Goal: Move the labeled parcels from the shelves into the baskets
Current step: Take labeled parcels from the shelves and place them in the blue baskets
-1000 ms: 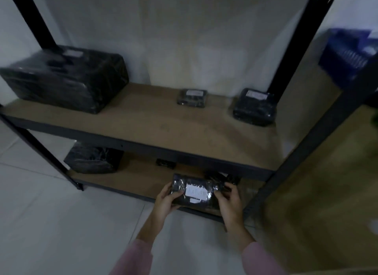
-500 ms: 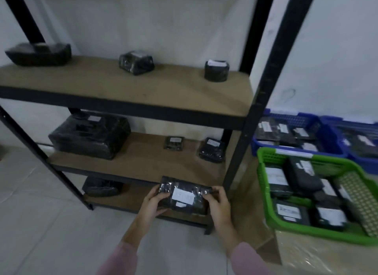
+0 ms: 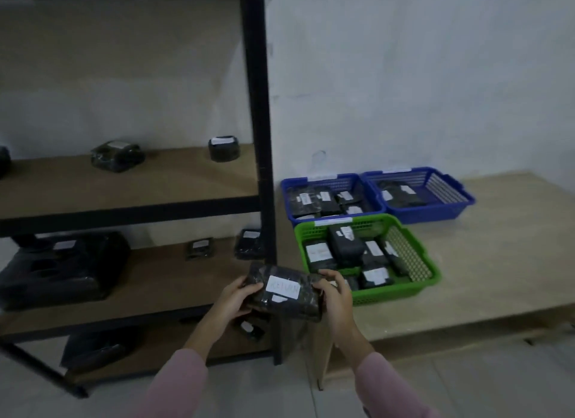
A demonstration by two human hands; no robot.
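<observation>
Black-wrapped labeled parcel [image 3: 286, 290] sits gripped between the left hand [image 3: 236, 299] and right hand [image 3: 334, 296], both curled round its ends, the green basket [image 3: 392, 294] at two o'clock of it.

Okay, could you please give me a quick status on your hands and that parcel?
Left hand and right hand both grip labeled parcel, label up. Parcel not yet in green basket, just left of it. Shelf post behind parcel.

Left hand [image 3: 234, 300] and right hand [image 3: 336, 298] held forward, fingers [image 3: 330, 274] curled round parcel [image 3: 284, 288] ends
</observation>
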